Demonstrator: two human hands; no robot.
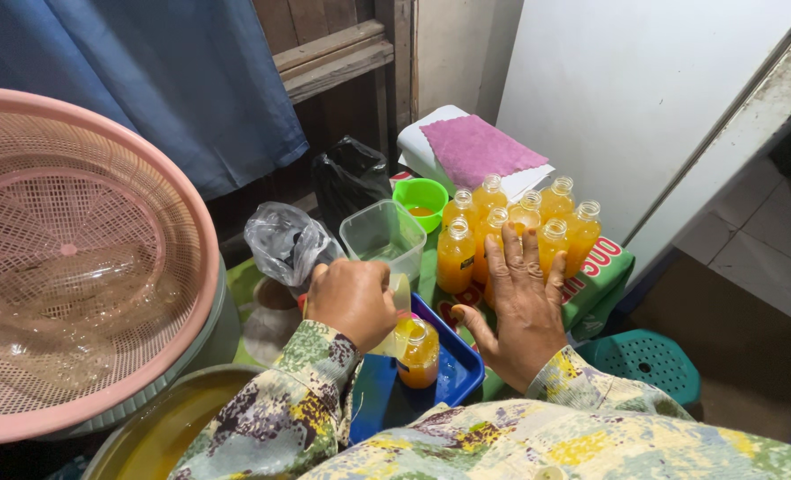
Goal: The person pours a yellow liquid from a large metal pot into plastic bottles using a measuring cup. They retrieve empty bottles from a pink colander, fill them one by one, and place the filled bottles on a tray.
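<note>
My left hand grips a small pale plastic cup, tilted over the mouth of a small bottle of orange liquid. That bottle stands upright in a blue tray. My right hand is spread flat with fingers apart, resting against the near side of a cluster of several uncapped bottles filled with orange liquid. It holds nothing.
A clear square container and a green bowl sit behind the tray. A large pink basket fills the left side. A pot with yellow liquid is at bottom left. A teal stool stands right; a pink cloth lies behind.
</note>
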